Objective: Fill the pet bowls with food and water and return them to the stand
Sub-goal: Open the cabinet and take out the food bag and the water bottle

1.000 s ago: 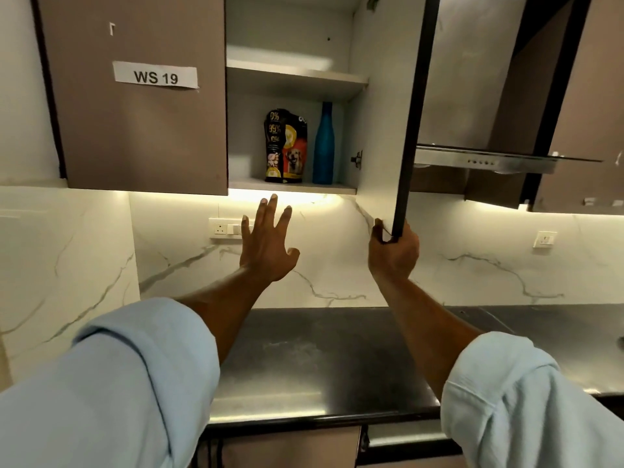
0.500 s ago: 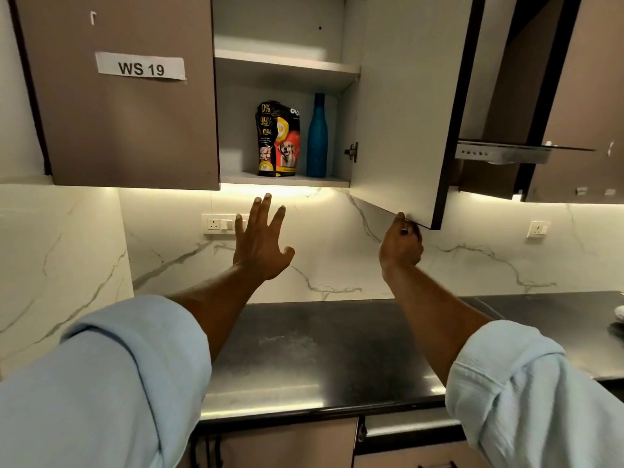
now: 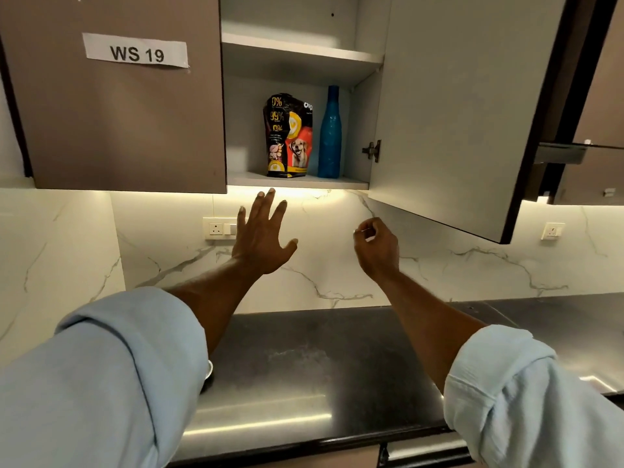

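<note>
A black and red dog food bag point(image 3: 288, 136) stands upright on the lower shelf of the open wall cabinet point(image 3: 297, 181). A blue bottle point(image 3: 330, 133) stands right beside it on the same shelf. My left hand point(image 3: 261, 236) is raised below the shelf with its fingers spread, holding nothing. My right hand point(image 3: 376, 246) hangs loosely curled below the open cabinet door point(image 3: 449, 113), apart from it and holding nothing. A sliver of a metal bowl point(image 3: 210, 369) peeks out from behind my left sleeve on the counter.
The swung-out door juts toward me at head height on the right. The closed left door point(image 3: 118, 106) bears a "WS 19" label. A black counter point(image 3: 304, 366) runs below, with a marble backsplash, wall sockets point(image 3: 219, 228) and a range hood point(image 3: 560, 153) at right.
The cabinet door has swung further open to the right. My right hand has let go of its lower edge and dropped away to the left. My left hand has stayed raised and open.
</note>
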Motion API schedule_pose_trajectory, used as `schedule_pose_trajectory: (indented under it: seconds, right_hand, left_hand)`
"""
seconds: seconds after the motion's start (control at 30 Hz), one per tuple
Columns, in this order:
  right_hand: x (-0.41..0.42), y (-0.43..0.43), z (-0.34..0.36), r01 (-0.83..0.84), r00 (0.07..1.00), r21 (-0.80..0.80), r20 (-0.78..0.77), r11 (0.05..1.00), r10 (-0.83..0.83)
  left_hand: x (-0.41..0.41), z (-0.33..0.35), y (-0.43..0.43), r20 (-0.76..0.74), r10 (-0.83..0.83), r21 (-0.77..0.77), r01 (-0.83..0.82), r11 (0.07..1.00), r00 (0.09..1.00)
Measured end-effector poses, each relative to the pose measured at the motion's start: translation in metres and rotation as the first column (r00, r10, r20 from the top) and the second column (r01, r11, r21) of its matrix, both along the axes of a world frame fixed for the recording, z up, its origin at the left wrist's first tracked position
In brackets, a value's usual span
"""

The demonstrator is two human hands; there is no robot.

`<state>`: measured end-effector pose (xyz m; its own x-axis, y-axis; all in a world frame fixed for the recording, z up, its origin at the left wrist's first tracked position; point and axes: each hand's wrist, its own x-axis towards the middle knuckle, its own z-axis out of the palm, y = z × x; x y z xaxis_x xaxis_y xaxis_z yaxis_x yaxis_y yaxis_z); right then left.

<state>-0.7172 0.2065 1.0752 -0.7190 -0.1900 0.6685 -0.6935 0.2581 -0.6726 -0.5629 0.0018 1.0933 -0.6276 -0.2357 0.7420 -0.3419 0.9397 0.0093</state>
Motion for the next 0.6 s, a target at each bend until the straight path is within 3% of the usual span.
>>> schedule_pose_trajectory:
  seconds: [0.2, 0.6]
  right_hand:
    - [-0.01, -0.061, 0.004, -0.007, 0.994, 0.16, -0.108, 0.987, 0.025]
    - [-0.045, -0.163, 0.033, 0.005, 0.987, 0.071, -0.158, 0.997, 0.007]
  left_hand:
    - [-0.018, 0.009, -0.06, -0.01, -0.029, -0.016, 0.029, 0.999, 1.0]
    - [-0.06, 0.028, -0.154, -0.048, -0.155, -0.051, 0.152, 0.987, 0.987]
